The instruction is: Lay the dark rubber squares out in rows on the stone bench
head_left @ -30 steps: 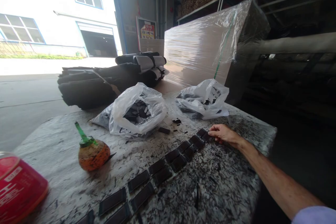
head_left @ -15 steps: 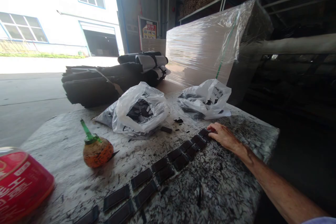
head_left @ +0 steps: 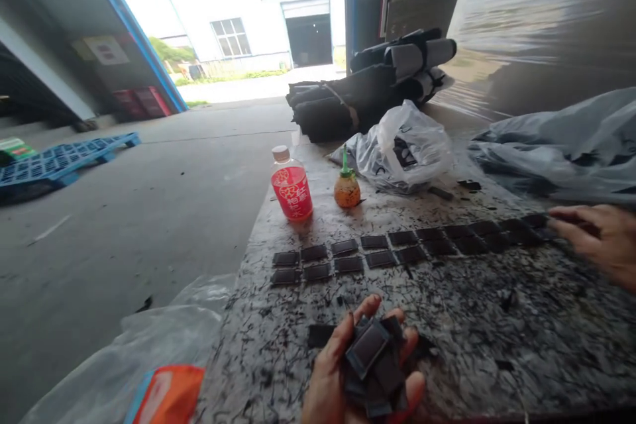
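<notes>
**Left hand cupping dark tiles, right hand at the row's end**

Cupping a loose stack of dark tiles [head_left: 371, 356], the left hand [head_left: 360, 371] is sitting palm up over the near edge of the table [head_left: 497, 338], its fingers [head_left: 365, 308] curling round the stack. One more dark piece [head_left: 320, 334] is lying on the table just beside that hand's fingertips.

Beyond it, a double row of tiles [head_left: 397, 248] is running across the middle of the table, from near the left edge towards the right. The right hand [head_left: 599, 242] is hovering at the right end of that row with its fingers stretching towards the last tiles; it is blurred, so I cannot tell whether it is pinching one or merely touching.

Further back, a red bottle [head_left: 291, 187] is standing upright near the left edge, with a small orange bottle [head_left: 346, 187] near it. Behind these, a clear bag [head_left: 407, 149] holding dark pieces is sitting towards the far edge, and a grey bag [head_left: 561, 152] is lying at the far right. Dark rolls [head_left: 368, 89] are piling up past the far edge.

Off the near left corner, a plastic bag [head_left: 149, 351] is lying on the floor.
</notes>
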### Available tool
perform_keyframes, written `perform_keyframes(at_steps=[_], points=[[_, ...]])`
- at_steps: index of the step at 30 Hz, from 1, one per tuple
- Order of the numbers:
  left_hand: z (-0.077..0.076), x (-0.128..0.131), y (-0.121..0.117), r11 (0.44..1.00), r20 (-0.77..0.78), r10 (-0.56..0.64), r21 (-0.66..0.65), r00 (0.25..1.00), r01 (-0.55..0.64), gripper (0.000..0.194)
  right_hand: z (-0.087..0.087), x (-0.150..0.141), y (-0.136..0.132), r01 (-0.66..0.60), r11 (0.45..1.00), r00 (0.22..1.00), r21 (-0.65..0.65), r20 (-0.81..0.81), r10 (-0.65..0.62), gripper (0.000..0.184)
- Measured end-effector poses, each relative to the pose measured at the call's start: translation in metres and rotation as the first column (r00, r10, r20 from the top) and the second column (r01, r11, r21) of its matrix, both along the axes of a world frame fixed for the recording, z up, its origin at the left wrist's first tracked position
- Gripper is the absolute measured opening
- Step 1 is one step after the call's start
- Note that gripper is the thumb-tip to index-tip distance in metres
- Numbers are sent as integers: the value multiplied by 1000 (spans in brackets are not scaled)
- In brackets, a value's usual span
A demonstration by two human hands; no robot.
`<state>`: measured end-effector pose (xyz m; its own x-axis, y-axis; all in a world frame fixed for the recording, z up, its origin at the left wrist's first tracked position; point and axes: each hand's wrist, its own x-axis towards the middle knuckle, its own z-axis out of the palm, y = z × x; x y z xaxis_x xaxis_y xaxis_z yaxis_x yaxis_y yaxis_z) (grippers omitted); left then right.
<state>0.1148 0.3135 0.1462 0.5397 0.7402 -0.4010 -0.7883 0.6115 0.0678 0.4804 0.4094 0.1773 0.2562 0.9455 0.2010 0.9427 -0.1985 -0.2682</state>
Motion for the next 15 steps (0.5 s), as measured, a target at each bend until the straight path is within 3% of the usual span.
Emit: perform_keyframes(at_steps=[2,3,5,7,9,10,12,15], points=[[1,-1,-7,1000,-11,8,4,1000,-8,34,9,-60,-28,-92,995,962,30,-254,97,25],[3,-2,-11,1000,-22,7,7,1000,-7,34,12,-94,-41,-251,967,897,35,-367,246,26],[7,-5,-18,1000,-38,8,21,999,-7,31,19,-159,-64,-549,834,738,57,-436,515,23],[11,-9,-25,996,-72,54,72,996,-48,26,26,-212,-82,-749,663,599,-5,-434,673,21],[13,-15,-33,978,-106,153,159,983,-135,17,34,-247,-94,-823,560,548,-94,-395,738,26],[14,-19,-37,961,-130,214,208,968,-184,13,37,-259,-98,-834,536,543,-134,-372,752,26],[16,-28,-44,924,-190,319,281,928,-260,8,40,-274,-101,-834,514,551,-201,-337,763,23],[18,-44,-54,919,-327,350,304,878,-253,19,37,-288,-99,-833,483,552,-270,-346,759,21]])
